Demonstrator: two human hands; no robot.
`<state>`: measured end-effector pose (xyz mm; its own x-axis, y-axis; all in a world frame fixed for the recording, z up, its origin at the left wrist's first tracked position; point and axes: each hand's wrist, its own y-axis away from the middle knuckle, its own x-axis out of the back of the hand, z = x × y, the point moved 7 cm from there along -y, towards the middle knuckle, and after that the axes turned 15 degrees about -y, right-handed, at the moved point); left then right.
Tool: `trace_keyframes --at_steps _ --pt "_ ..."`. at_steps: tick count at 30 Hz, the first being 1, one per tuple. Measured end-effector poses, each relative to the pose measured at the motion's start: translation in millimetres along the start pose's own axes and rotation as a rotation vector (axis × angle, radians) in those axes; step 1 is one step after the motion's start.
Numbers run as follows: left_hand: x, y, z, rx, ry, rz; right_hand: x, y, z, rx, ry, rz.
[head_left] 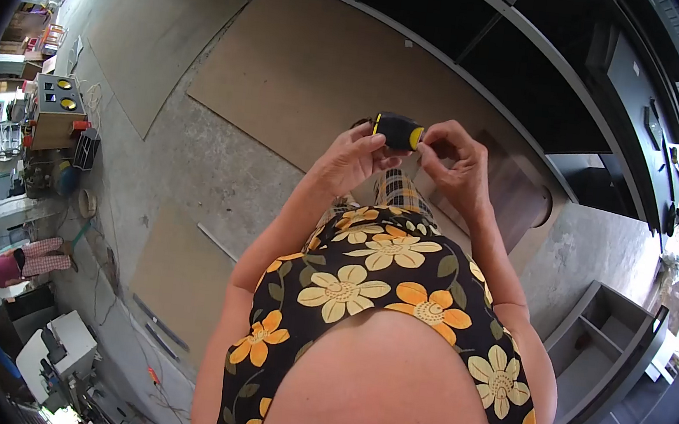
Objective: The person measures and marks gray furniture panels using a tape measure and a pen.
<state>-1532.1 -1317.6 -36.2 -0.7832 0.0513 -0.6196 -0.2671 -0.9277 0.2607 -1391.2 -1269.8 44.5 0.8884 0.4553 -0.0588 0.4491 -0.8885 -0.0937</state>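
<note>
A black-and-yellow tape measure (398, 132) is held up in front of my body, above my lap. My left hand (351, 160) grips it from below and from the left, with the thumb along its lower edge. At its yellow right end, my right hand (461, 168) has thumb and forefinger closed in a pinch. The tape's end is too small to make out between those fingers. Beyond both hands, a large brown board (288, 74) lies on the floor.
Long black cabinets (488, 58) stand ahead and to the right. A dark wooden panel (495, 187) lies near my right hand. At lower right is a grey shelf unit (603, 343). A person (28, 262) bends over at far left, near a wooden box (59, 112).
</note>
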Motion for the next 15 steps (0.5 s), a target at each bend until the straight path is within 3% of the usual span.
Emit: trace_keyframes --at_steps 8,12,15 --pt "39 -78 66 -0.028 -0.119 0.036 2 -95 0 0.029 0.092 0.151" --pt "55 -130 102 -0.037 -0.209 0.066 20 -147 23 -0.074 -0.005 0.232" --pt "59 -165 131 -0.16 -0.373 0.077 35 -187 38 -0.142 -0.119 0.272"
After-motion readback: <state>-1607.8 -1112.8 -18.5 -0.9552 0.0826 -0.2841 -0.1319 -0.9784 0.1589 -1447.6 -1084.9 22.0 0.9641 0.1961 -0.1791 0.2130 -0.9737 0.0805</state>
